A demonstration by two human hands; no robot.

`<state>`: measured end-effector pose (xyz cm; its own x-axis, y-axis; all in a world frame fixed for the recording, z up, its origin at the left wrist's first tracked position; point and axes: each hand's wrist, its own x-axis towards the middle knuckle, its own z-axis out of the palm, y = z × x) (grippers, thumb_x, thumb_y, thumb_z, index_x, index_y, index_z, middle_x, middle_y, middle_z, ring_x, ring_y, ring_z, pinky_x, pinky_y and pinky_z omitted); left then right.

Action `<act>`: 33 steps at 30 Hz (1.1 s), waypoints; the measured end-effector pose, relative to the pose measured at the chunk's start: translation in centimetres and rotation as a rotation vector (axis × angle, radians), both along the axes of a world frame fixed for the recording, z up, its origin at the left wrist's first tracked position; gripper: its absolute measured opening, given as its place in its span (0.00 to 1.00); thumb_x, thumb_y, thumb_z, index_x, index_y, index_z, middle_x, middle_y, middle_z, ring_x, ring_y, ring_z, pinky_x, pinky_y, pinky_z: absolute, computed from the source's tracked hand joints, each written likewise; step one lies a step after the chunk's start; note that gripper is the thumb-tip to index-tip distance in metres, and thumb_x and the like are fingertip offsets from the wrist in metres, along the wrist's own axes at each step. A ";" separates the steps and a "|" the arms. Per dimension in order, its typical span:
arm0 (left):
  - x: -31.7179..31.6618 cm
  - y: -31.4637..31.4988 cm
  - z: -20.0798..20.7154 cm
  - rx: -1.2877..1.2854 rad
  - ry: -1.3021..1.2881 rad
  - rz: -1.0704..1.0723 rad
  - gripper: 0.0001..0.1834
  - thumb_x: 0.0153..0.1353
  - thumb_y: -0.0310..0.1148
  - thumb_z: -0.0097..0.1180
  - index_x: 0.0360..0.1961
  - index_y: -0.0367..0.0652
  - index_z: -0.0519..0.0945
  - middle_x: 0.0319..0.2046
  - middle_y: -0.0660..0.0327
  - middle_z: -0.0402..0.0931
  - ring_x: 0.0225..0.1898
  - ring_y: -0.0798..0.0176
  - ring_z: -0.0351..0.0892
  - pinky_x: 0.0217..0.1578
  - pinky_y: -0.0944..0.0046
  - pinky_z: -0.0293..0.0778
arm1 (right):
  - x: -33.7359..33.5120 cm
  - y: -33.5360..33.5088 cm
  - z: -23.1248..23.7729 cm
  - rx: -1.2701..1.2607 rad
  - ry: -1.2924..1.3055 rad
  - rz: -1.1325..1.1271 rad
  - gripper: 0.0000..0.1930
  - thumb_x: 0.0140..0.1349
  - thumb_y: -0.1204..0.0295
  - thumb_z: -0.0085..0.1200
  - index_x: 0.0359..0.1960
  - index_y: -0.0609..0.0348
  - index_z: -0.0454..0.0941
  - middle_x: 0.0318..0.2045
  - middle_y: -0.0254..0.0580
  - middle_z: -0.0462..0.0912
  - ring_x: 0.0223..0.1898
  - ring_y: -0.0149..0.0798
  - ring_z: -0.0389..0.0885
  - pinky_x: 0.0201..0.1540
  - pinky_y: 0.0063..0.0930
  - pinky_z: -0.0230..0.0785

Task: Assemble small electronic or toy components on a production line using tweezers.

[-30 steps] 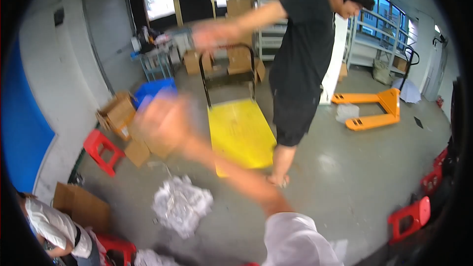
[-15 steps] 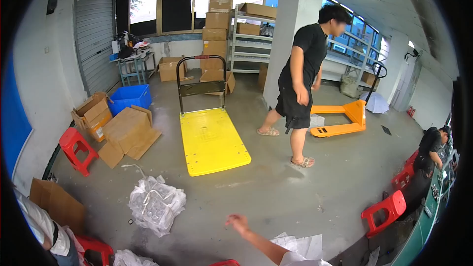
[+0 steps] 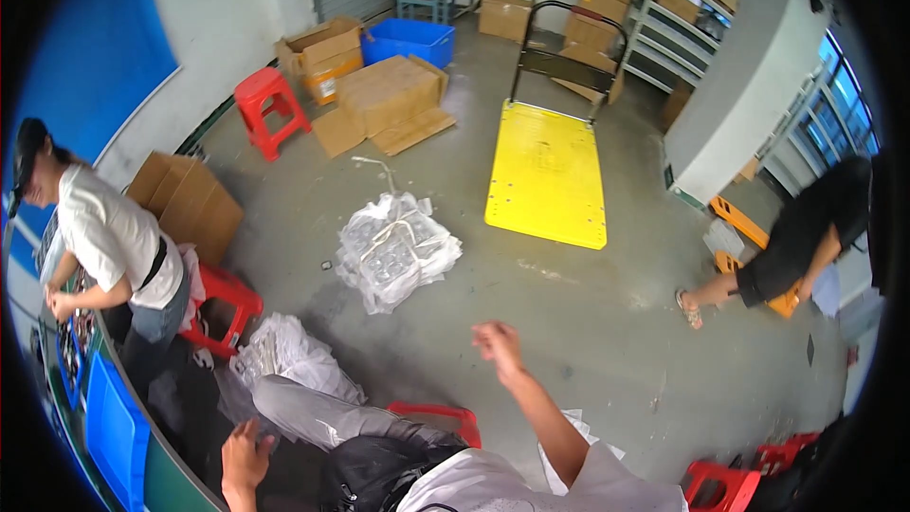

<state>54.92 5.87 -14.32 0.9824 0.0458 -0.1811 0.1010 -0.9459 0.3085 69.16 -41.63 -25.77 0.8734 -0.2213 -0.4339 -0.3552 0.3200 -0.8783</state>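
Observation:
My right hand hangs over the floor with its fingers loosely bent and a little apart, holding nothing. Down at the lower left is my left hand, empty, thumb and fingers spread, close to the edge of a green-topped bench. Between my hands lie my grey-clad leg and a black bag. Beyond the right hand, a plastic-wrapped bundle tied with white cord rests on the floor. A second clear plastic bundle sits beside my knee. Part of a red stool shows behind my leg.
A yellow platform trolley stands ahead. Cardboard boxes, a blue bin and a red stool occupy the far left. One person works at the left bench; another bends by an orange pallet jack.
My view has swung left and down, bringing my left hand, leg and the bench in. The person in black, upright before, now bends over the pallet jack. My right arm remains extended.

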 end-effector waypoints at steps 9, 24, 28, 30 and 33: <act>-2.3 -4.3 6.9 0.138 -0.035 0.220 0.23 0.62 0.37 0.62 0.56 0.38 0.77 0.51 0.48 0.80 0.52 0.44 0.80 0.51 0.50 0.79 | -0.5 15.5 4.7 0.221 -0.030 0.722 0.09 0.67 0.69 0.56 0.39 0.62 0.82 0.24 0.34 0.79 0.17 0.19 0.63 0.19 0.17 0.51; -14.2 -7.7 6.3 0.250 -0.257 0.650 0.13 0.64 0.35 0.60 0.43 0.39 0.73 0.36 0.53 0.75 0.43 0.46 0.80 0.40 0.48 0.78 | -1.5 28.4 7.4 0.291 -0.335 1.557 0.08 0.70 0.71 0.55 0.38 0.65 0.80 0.22 0.40 0.81 0.14 0.19 0.63 0.17 0.15 0.51; -17.0 -8.9 8.7 0.215 -0.405 0.806 0.11 0.66 0.34 0.58 0.39 0.38 0.73 0.32 0.54 0.76 0.41 0.47 0.80 0.35 0.50 0.78 | -3.9 34.3 12.6 0.210 -0.573 1.851 0.04 0.68 0.77 0.56 0.39 0.65 0.80 0.24 0.39 0.82 0.15 0.19 0.66 0.19 0.14 0.55; -20.1 -9.7 8.3 0.236 -0.525 0.866 0.10 0.65 0.34 0.58 0.37 0.38 0.75 0.30 0.54 0.77 0.38 0.49 0.82 0.31 0.50 0.78 | -7.2 37.7 14.8 0.200 -0.630 1.988 0.03 0.68 0.78 0.56 0.39 0.66 0.80 0.24 0.38 0.82 0.16 0.20 0.69 0.21 0.15 0.58; -24.6 -11.5 8.3 0.297 -0.609 1.045 0.09 0.64 0.33 0.58 0.37 0.38 0.77 0.30 0.55 0.78 0.36 0.51 0.82 0.29 0.51 0.77 | -12.9 41.8 16.4 0.223 -0.848 2.142 0.04 0.65 0.81 0.59 0.40 0.66 0.79 0.27 0.36 0.83 0.25 0.24 0.80 0.30 0.16 0.69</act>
<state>30.28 -5.61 -6.06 0.3712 0.8170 0.4413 0.7624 -0.5395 0.3574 56.22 0.20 -9.36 -0.3619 0.9206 0.1467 0.1034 0.1960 -0.9751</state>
